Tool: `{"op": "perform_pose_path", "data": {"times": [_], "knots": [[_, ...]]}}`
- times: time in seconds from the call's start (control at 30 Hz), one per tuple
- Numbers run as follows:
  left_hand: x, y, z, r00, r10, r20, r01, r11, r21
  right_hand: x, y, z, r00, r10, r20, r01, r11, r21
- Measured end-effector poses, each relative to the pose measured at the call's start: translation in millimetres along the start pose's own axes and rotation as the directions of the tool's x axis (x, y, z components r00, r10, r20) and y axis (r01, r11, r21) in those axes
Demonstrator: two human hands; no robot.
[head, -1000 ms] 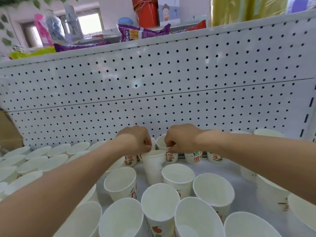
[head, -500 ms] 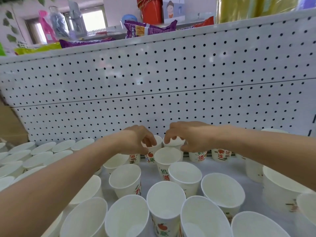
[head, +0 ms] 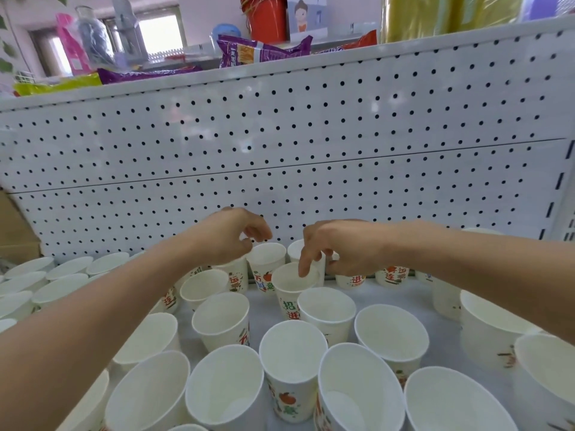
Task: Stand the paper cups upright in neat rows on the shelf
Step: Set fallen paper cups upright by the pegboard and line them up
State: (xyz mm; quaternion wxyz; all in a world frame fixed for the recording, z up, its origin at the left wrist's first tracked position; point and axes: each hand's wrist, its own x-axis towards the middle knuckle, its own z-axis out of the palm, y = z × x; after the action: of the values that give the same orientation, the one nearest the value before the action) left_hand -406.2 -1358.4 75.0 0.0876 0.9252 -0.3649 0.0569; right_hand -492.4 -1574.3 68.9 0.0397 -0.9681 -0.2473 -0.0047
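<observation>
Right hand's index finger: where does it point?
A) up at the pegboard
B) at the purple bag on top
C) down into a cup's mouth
C: the right hand stretches its index finger down over the open mouth of a cup standing mid-shelf.

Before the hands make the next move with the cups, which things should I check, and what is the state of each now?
1. Left hand free: ok, holds nothing.
2. Right hand free: ok, only its index finger touches the middle cup.
3. Middle cup upright: ok.
4. Rows neat on the shelf: not ok, centre cups staggered.
5. Cups behind the arms: cannot tell.
</observation>
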Motion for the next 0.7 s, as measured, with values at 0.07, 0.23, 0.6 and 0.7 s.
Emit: {"op": "perform_pose_path", "data": {"times": [0.07, 0.23, 0.6, 0.7], "knots": [[-4, -12, -2, 0.998, -0.066, 0.003, 0.065, 0.995, 0.073, 3, -4, 5, 1.0, -0.015, 0.017, 0.016, 1.0, -0.02], [-7, -26, 10, 0.977, -0.193, 0.091, 0.174, 0.967, 0.184, 13, -12, 16, 0.999, -0.045, 0.024, 0.044, 0.999, 0.03], [-5, -28, 18, 0.981, -0.196, 0.01, 0.192, 0.971, 0.143, 8, -18, 6, 0.984, 0.011, -0.179, 0.016, 0.988, 0.152], [-7, -27, 17, 0.983, -0.185, -0.018, 0.186, 0.976, 0.116, -6, -12, -12, 0.962, 0.104, -0.252, -0.038, 0.966, 0.254]]}}
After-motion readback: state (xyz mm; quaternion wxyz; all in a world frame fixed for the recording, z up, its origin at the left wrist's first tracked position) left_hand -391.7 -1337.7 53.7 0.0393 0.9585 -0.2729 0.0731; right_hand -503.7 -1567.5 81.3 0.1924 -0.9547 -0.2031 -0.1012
